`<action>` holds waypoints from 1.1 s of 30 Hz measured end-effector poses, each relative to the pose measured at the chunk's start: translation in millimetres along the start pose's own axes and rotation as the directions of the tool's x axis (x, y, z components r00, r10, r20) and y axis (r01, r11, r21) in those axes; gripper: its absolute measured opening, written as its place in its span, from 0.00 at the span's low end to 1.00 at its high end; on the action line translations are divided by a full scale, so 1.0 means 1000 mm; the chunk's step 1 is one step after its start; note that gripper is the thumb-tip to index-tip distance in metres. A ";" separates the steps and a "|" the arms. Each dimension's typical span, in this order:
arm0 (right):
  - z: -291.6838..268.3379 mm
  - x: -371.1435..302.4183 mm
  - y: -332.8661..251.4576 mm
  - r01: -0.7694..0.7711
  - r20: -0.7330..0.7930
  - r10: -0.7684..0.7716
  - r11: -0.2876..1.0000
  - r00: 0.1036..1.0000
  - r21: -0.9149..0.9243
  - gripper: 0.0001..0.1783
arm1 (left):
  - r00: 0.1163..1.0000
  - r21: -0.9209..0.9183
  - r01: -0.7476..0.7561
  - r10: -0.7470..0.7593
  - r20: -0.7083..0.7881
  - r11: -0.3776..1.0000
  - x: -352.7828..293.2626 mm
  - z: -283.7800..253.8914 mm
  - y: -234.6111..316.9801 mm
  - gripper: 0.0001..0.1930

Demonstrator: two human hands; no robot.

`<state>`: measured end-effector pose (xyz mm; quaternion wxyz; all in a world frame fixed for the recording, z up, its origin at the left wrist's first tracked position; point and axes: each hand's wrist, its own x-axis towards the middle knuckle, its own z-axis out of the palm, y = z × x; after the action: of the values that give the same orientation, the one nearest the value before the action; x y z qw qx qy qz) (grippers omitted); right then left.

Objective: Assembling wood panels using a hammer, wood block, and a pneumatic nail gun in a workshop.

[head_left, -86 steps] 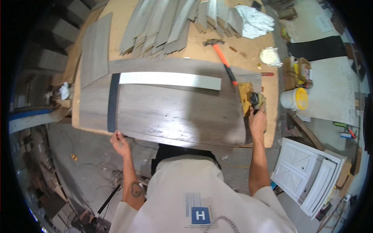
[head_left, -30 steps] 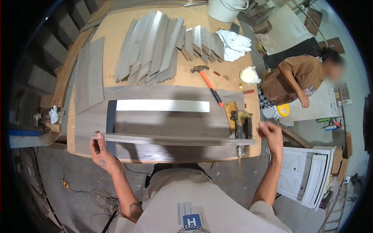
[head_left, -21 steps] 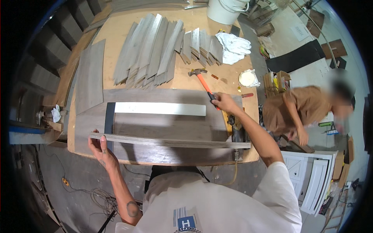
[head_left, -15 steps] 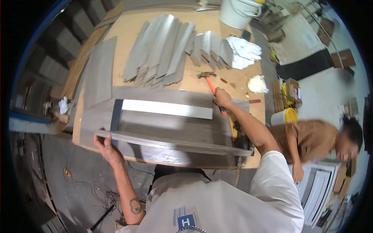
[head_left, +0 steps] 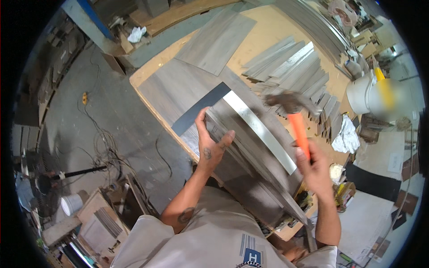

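My left hand [head_left: 213, 149] is wrapped round the near-left end of a long grey wood-grain board [head_left: 254, 165], which stands tilted on its edge over the table's front side. The thumb lies on one face, the fingers on the other. In my right hand [head_left: 315, 167] is a claw hammer [head_left: 298, 127] with an orange handle, raised above the table, its head blurred by motion. Between the hands, a white strip [head_left: 261, 131] meets a dark strip [head_left: 201, 108] at a corner. Both lie on a larger grey panel [head_left: 174, 87].
Grey planks [head_left: 286, 60] lie in a pile on the table [head_left: 147, 73], beside a white cloth glove [head_left: 346, 136]. A white bucket [head_left: 361, 94] stands at the far right. Cables [head_left: 105, 143] trail on the floor at left, near a wooden crate [head_left: 100, 219].
My view has turned, so the table now slants across it. The hammer has gone from low beside the board to raised, head blurred. My left hand still holds the board's end.
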<state>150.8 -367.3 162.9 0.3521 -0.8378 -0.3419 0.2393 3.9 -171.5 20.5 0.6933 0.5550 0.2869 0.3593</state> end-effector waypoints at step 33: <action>0.072 0.006 -0.040 0.052 0.088 -0.025 0.946 0.996 -0.320 0.10 | 0.967 0.199 -0.239 0.252 -0.039 0.950 0.004 -0.004 -0.016 0.45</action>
<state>92.3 -311.9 146.5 0.2011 -0.8664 -0.4071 0.2079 6.2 -168.1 4.3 0.5767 0.6389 0.2711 0.4309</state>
